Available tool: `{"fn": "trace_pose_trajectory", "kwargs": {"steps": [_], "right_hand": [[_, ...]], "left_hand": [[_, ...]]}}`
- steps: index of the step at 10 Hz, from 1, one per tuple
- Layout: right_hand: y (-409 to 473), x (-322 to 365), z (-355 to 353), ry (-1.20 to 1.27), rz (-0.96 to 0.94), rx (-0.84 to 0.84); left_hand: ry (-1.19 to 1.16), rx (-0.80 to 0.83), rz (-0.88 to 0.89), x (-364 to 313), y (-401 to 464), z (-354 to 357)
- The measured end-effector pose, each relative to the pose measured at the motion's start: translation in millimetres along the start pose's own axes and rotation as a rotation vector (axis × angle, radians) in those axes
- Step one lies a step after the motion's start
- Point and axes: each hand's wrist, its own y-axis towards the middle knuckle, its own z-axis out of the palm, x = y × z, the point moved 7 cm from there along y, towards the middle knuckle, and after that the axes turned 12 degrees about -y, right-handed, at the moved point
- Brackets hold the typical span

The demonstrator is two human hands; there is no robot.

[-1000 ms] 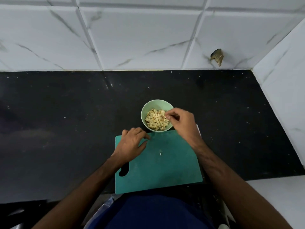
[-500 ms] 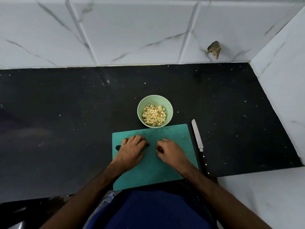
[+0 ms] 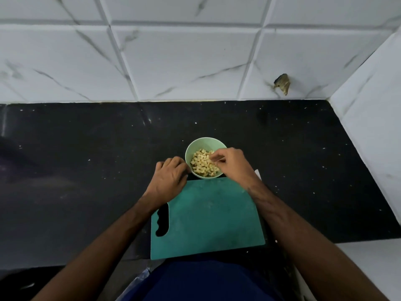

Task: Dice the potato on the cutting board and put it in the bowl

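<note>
A pale green bowl [image 3: 195,146] holds several pale diced potato cubes [image 3: 202,162] and stands just beyond the far edge of the teal cutting board [image 3: 208,213]. My right hand [image 3: 232,164] hovers over the bowl's right side, its fingertips pinched together above the cubes on what looks like a small potato piece. My left hand [image 3: 170,177] lies at the board's far left corner. Its curled fingers and thumb are against the bowl's left wall. No potato shows on the board.
The black counter [image 3: 86,170] runs left and right, with white marbled tiles [image 3: 173,61] behind and a white wall at the right. A sliver of the knife [image 3: 257,172] shows beside my right wrist; my forearm hides the rest.
My right hand picked the last small piece off the board and rose to the bowl. My left hand slid from the board up to the bowl's left side.
</note>
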Motion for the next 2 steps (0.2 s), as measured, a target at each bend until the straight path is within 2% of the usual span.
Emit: {"fn": "trace_pose_trajectory", "kwargs": {"steps": [1,2], "right_hand": [[1.9,-5.9,-19.7,0.058,0.054,-0.080],[0.3,-0.4,-31.2,0.041,0.028,-0.127]], "left_hand": [[0.020,-0.036,0.009,1.9,1.8,-8.8],[0.051,-0.062,0.005,1.2,5.2,-15.4]]}}
